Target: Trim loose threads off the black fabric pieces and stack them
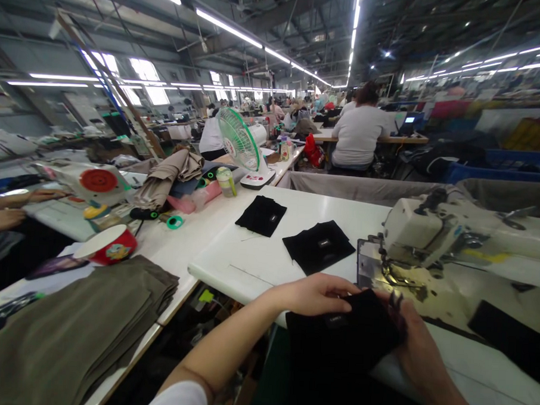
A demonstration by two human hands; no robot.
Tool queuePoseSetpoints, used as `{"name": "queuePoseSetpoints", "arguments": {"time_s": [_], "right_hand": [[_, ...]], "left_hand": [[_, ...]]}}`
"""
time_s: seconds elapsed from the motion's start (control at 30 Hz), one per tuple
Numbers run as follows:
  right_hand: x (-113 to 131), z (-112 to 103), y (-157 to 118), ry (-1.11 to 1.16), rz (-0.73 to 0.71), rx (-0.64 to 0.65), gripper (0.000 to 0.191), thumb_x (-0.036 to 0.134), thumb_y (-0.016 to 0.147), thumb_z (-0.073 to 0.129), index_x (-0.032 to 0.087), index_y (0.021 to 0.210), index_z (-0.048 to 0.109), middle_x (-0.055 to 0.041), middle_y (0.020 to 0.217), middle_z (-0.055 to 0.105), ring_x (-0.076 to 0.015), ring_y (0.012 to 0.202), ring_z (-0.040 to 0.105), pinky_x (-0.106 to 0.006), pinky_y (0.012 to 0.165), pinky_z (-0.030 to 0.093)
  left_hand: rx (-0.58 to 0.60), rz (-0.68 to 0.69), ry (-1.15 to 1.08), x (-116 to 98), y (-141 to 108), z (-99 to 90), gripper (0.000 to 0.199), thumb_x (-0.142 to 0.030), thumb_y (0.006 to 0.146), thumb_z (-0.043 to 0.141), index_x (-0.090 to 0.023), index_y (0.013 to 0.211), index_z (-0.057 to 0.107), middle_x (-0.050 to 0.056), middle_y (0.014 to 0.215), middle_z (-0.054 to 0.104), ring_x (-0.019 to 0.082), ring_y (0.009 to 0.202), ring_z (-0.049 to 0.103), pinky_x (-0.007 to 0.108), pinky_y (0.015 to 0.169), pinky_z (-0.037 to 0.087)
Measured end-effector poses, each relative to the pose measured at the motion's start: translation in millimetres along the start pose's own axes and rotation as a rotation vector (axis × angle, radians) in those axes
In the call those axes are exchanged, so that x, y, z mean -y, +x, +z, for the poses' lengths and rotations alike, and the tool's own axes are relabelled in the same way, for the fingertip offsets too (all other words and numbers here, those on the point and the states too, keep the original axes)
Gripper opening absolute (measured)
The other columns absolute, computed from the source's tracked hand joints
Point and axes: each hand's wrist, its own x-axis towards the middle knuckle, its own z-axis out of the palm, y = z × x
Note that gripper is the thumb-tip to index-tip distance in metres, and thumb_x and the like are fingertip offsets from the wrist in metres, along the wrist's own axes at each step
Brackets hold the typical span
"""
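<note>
My left hand (pixel 315 294) is closed on the upper edge of a black fabric piece (pixel 358 332) with a small dark label, thumb on top. At its right edge is my right hand (pixel 418 343), closed around small dark thread snips (pixel 396 303) whose two pointed tips show. The snips' handles are hidden or blurred. Beyond my hands, a black labelled piece (pixel 319 246) and a smaller black piece (pixel 261 215) lie flat on the white table (pixel 231 266). The sewing machine (pixel 412 232) stands just past my right hand, its lamp lighting the needle area.
Another black piece (pixel 514 338) rests at the right. Left are stacked olive fabric (pixel 80 331), a red bowl (pixel 116 246), a jar (pixel 226 181) and a green fan (pixel 241 141). A co-worker's hands (pixel 10 215) work at the far left; another person (pixel 361 132) sits ahead.
</note>
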Motion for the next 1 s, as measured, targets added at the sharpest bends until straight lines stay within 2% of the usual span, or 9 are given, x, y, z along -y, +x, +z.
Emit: {"name": "queuePoseSetpoints", "arguments": {"time_s": [0.07, 0.13, 0.2, 0.3, 0.37, 0.5, 0.63, 0.83, 1.0], "right_hand": [[7.9, 5.8, 0.6, 0.135, 0.12, 0.079, 0.051, 0.068, 0.077, 0.062, 0.021, 0.093, 0.073, -0.0092, 0.08, 0.073, -0.0291, 0.073, 0.069, -0.045, 0.07, 0.056], [14.7, 9.6, 2.0, 0.128, 0.173, 0.012, 0.046, 0.056, 0.064, 0.08, 0.019, 0.091, 0.073, -0.0071, 0.08, 0.074, -0.0273, 0.075, 0.068, -0.041, 0.072, 0.055], [17.8, 10.1, 4.3, 0.147, 0.197, -0.08, 0.047, 0.053, 0.063, 0.081, 0.018, 0.092, 0.072, -0.0066, 0.08, 0.074, -0.0257, 0.076, 0.068, -0.039, 0.074, 0.055], [16.0, 5.3, 7.4, 0.163, 0.2, -0.239, 0.049, 0.051, 0.062, 0.082, 0.017, 0.095, 0.072, -0.007, 0.086, 0.074, -0.0253, 0.083, 0.068, -0.04, 0.083, 0.053], [12.8, 0.9, 8.4, 0.171, 0.196, -0.301, 0.048, 0.05, 0.062, 0.082, 0.017, 0.096, 0.072, -0.0062, 0.088, 0.074, -0.025, 0.086, 0.067, -0.04, 0.086, 0.052], [7.9, -3.9, 9.1, 0.248, 0.209, -0.386, 0.047, 0.049, 0.063, 0.081, 0.018, 0.096, 0.071, -0.0036, 0.085, 0.073, -0.024, 0.085, 0.067, -0.039, 0.084, 0.052], [7.5, -4.4, 9.6, 0.245, 0.181, -0.372, 0.044, 0.048, 0.065, 0.08, 0.018, 0.096, 0.072, -0.004, 0.087, 0.073, -0.0242, 0.086, 0.067, -0.04, 0.085, 0.052], [12.6, -5.1, 10.2, 0.27, 0.116, -0.298, 0.038, 0.041, 0.067, 0.079, 0.02, 0.098, 0.072, -0.0046, 0.097, 0.074, -0.0237, 0.096, 0.066, -0.039, 0.094, 0.048], [15.2, -8.6, 9.3, 0.144, 0.092, -0.318, 0.038, 0.046, 0.07, 0.076, 0.019, 0.097, 0.073, -0.0034, 0.089, 0.073, -0.0231, 0.088, 0.065, -0.037, 0.087, 0.049]], "left_hand": [[-0.029, -0.04, -0.004, 6.0, 0.2, -2.3, 0.026, -0.025, 0.085, 0.065, -0.019, 0.11, 0.072, 0.005, 0.099, 0.073, 0.018, 0.091, 0.066, 0.03, 0.086, 0.05], [-0.076, -0.11, -0.043, 12.8, 1.0, -5.1, 0.028, -0.032, 0.085, 0.067, -0.017, 0.109, 0.071, 0.004, 0.09, 0.073, 0.017, 0.081, 0.066, 0.028, 0.076, 0.051], [-0.089, -0.208, -0.098, 18.0, 0.5, -9.2, 0.032, -0.037, 0.08, 0.072, -0.016, 0.105, 0.07, 0.003, 0.08, 0.072, 0.015, 0.07, 0.064, 0.025, 0.066, 0.049], [-0.09, -0.27, -0.177, 21.2, -4.1, -16.6, 0.028, -0.032, 0.073, 0.078, -0.016, 0.095, 0.071, 0.003, 0.086, 0.074, 0.016, 0.076, 0.066, 0.025, 0.07, 0.049], [-0.113, -0.279, -0.174, 22.0, -8.8, -20.7, 0.028, -0.027, 0.071, 0.08, -0.017, 0.096, 0.071, 0.003, 0.089, 0.074, 0.017, 0.082, 0.067, 0.027, 0.076, 0.05], [-0.292, -0.262, -0.145, 26.8, -16.6, -23.8, 0.038, -0.024, 0.068, 0.08, -0.019, 0.104, 0.071, 0.003, 0.095, 0.075, 0.019, 0.087, 0.068, 0.03, 0.083, 0.05], [-0.456, -0.274, -0.21, 33.0, -20.1, -22.9, 0.038, -0.029, 0.069, 0.081, -0.019, 0.104, 0.07, 0.004, 0.088, 0.074, 0.018, 0.079, 0.067, 0.03, 0.076, 0.051], [-0.505, -0.255, -0.3, 33.1, -21.9, -22.7, 0.039, -0.028, 0.067, 0.083, -0.018, 0.102, 0.069, 0.004, 0.088, 0.074, 0.016, 0.077, 0.066, 0.028, 0.075, 0.05], [-0.508, -0.256, -0.235, 25.6, -23.7, -20.3, 0.039, -0.031, 0.067, 0.082, -0.018, 0.102, 0.071, 0.004, 0.086, 0.074, 0.018, 0.078, 0.066, 0.03, 0.075, 0.051]]}}
